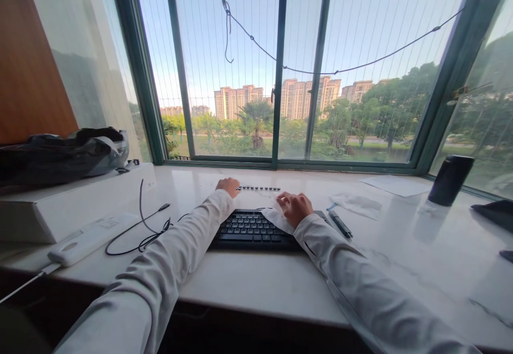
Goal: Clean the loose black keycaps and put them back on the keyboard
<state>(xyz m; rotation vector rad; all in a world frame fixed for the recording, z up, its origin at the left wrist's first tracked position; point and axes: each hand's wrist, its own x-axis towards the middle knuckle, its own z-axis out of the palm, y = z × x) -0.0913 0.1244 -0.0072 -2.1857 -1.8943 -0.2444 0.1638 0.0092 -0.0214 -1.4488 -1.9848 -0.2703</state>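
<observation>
A black keyboard (250,227) lies on the white marble-look counter in front of me. Behind it, a row of small black keycaps (260,188) is lined up on the counter. At the left end of this row is my left hand (228,186), its fingers bent closed; whatever they may hold is hidden. My right hand (296,208) is over the keyboard's right back part with curled fingers. A white tissue (277,219) hangs from under that hand and covers some of the keys.
A black pen-like tool (340,223) lies right of the keyboard, near a crumpled clear plastic wrapper (356,204). Farther right stands a dark cylinder (451,180). At left are a black cable (138,244), a white power strip (90,239) and a white box (80,202) bearing a dark bag (60,154).
</observation>
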